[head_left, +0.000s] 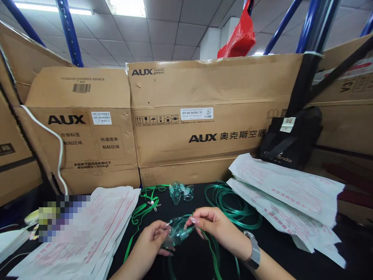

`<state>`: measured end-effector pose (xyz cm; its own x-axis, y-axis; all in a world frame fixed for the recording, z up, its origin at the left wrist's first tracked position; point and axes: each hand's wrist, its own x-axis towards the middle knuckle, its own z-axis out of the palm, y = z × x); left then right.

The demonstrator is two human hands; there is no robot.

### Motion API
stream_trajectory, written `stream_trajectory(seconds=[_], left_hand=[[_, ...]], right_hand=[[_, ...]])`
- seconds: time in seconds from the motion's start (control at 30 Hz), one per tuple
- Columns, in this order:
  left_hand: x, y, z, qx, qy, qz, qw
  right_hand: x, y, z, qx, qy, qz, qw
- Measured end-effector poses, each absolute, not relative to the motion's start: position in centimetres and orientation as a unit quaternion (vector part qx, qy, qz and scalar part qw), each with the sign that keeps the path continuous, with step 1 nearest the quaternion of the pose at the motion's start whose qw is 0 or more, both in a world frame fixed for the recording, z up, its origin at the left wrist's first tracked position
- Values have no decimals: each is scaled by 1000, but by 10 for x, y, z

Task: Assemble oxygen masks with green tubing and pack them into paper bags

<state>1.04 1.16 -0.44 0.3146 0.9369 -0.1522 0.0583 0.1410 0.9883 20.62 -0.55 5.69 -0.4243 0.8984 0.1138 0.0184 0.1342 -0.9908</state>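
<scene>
My left hand (155, 237) is closed around the near side of a clear green oxygen mask (181, 234), held low over the black table. My right hand (214, 224) pinches the green elastic strap (214, 252) at the mask's right edge; the strap hangs down from its fingers. Clear green tubing (237, 264) trails below the mask. Behind my hands lies a second small clear green piece (181, 192), perhaps another mask, with green straps (142, 210) spread to its left. A coil of green tubing (233, 206) rests to the right. Fingers partly hide the mask.
White printed paper bags lie in a left stack (84, 229) and a right stack (285, 190). Cardboard AUX boxes (215, 89) wall the back of the table. A black bag (287, 142) hangs at the right, near a dark post. A white cable (60, 151) runs down the left box.
</scene>
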Motion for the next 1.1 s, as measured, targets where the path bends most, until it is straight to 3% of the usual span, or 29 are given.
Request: stream_trajectory(seconds=[0.2,0.33,0.5,0.6,1.1], left_hand=[[12,-6,10,696,468,405,364],[11,-14,9,781,414,441,156],[12,-19,12,826,319,464,-28],[13,-22,15,840,276,457,-98],[17,-29,28,835,221,422,-276]], right_hand=[[199,-12,55,-404,-622,527,414],[198,-16,57,-384,-666,527,363],[196,-27,65,-417,-759,373,334],[195,-30,68,-424,-786,312,324],[195,-24,63,-420,-774,349,319]])
